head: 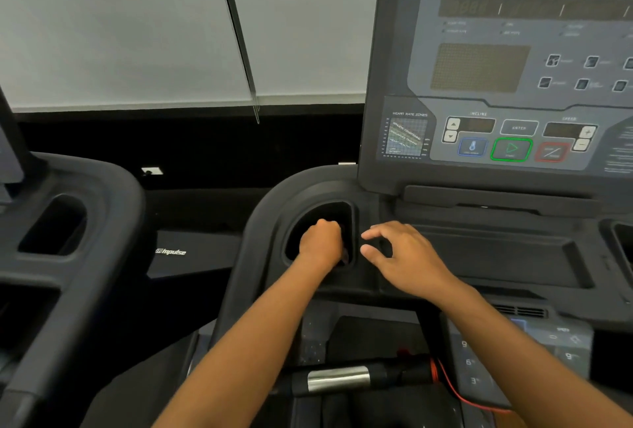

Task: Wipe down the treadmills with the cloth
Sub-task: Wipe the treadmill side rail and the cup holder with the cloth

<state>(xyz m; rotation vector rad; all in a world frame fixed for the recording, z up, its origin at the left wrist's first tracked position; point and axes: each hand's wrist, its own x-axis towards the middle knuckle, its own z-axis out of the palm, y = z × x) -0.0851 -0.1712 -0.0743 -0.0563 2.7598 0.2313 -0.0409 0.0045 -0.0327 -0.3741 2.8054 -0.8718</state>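
Note:
The black treadmill console (496, 249) fills the right half of the view, with its display panel (507, 85) above. My left hand (320, 242) is down inside the left cup holder (301, 218), closed in a fist. Only a small dark reddish bit of the cloth (345, 254) shows at the fingers; the rest is hidden under the hand. My right hand (404, 253) hovers just right of the cup holder over the console tray, fingers spread and curled, holding nothing.
A second treadmill's console arm with its own cup holder (54, 225) stands at the left. A silver-banded handlebar (337, 380) and a red safety cord (452, 390) lie below my arms. A keypad (520, 355) sits at the lower right, and a window blind (120, 23) hangs behind.

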